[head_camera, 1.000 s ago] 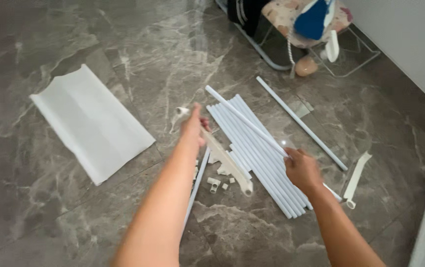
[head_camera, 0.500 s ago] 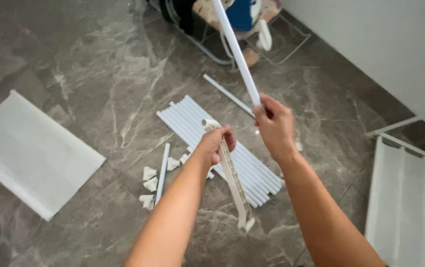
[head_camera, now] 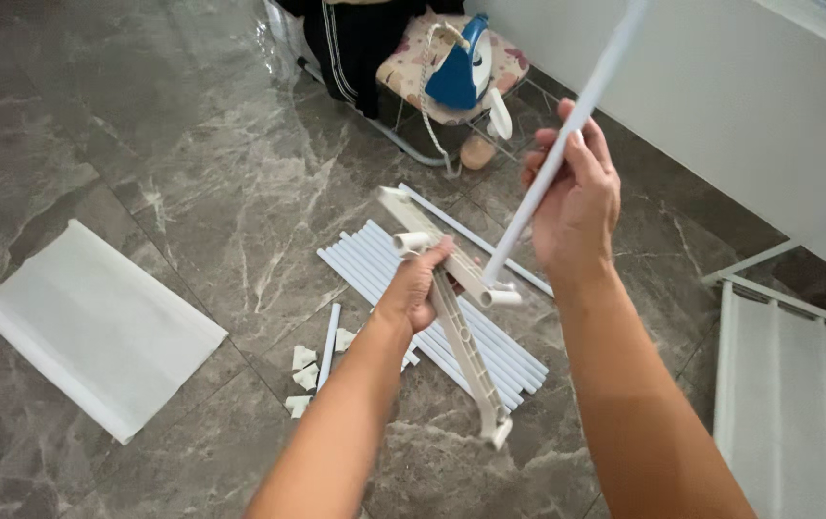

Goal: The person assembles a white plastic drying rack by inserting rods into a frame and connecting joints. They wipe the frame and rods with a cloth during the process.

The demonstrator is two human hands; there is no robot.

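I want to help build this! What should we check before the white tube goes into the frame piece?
1. Left hand grips the frame piece: ok.
2. Right hand holds the white tube: ok.
3. Tube's lower end near a socket on the frame: ok.
4. Tube seated in the socket: cannot tell.
5. Spare tubes on the floor, close by: ok.
6. Small connectors close by: ok.

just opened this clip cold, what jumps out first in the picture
Two bare arms fill the middle: the right hand holds a long white tube slanting up to the top edge, its lower end at a socket of the cream plastic bracket gripped in the left hand. Under them a row of white tubes lies on the grey marble floor, with a white folded sheet at the left.
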